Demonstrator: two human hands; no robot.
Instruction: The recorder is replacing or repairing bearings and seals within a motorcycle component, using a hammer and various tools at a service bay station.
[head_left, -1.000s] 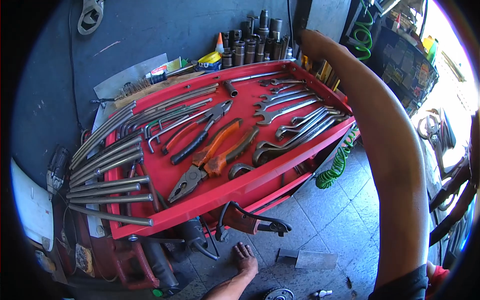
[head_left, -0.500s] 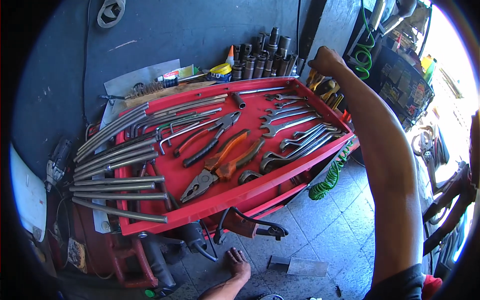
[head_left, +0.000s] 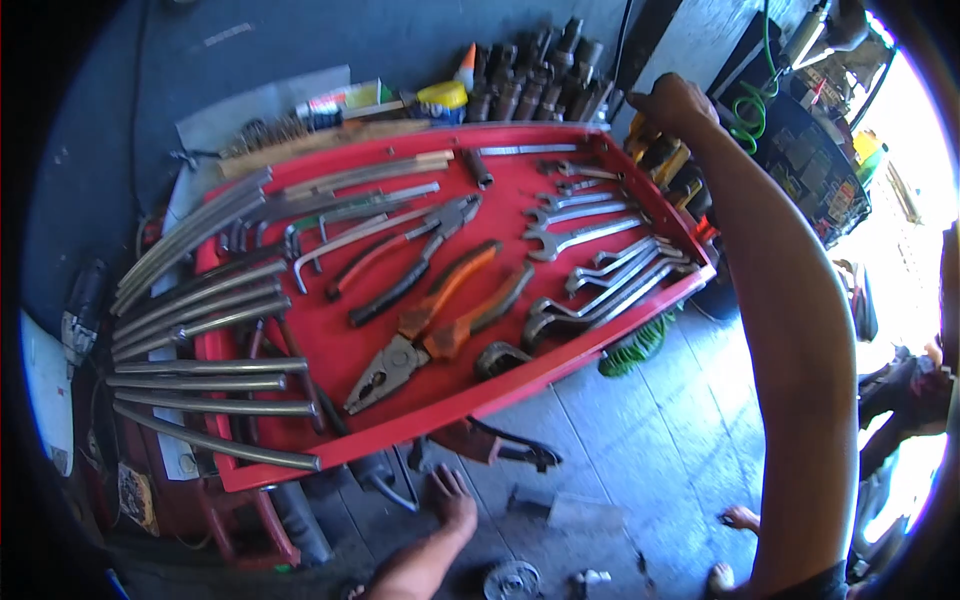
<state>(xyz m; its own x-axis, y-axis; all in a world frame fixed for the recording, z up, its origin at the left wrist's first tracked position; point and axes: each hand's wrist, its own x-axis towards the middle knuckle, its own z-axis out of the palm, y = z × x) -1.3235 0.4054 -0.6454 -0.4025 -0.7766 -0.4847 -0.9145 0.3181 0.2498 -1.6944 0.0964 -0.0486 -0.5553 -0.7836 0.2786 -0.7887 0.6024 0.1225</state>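
Note:
My right hand [head_left: 678, 106] is closed at the far right corner of the red tool tray [head_left: 420, 430], just above a row of yellow-and-black screwdriver handles [head_left: 655, 155]. What its fingers hold, if anything, is hidden. Below the tray's near edge, my left hand [head_left: 455, 503] hangs with fingers spread and nothing in it. Orange-handled combination pliers [head_left: 385, 375] lie mid-tray beside long-nosed pliers [head_left: 440, 230]. Several open-end wrenches [head_left: 580, 238] and offset ring wrenches [head_left: 610, 290] fill the right side. Steel rods [head_left: 200, 385] and hex keys [head_left: 350, 240] lie to the left.
Dark sockets [head_left: 530, 85] stand behind the tray near a yellow-lidded tub [head_left: 442, 100]. Green coiled hoses hang at the right [head_left: 755, 110] and below the tray [head_left: 640, 345]. A corded power tool [head_left: 465, 440] hangs under the near edge. Bare toes [head_left: 740, 518] show on the tiled floor.
The view has shifted, so the tray appears further left and larger. My right hand stays closed by the screwdrivers. My left hand is slightly nearer the tray's edge, fingers still spread.

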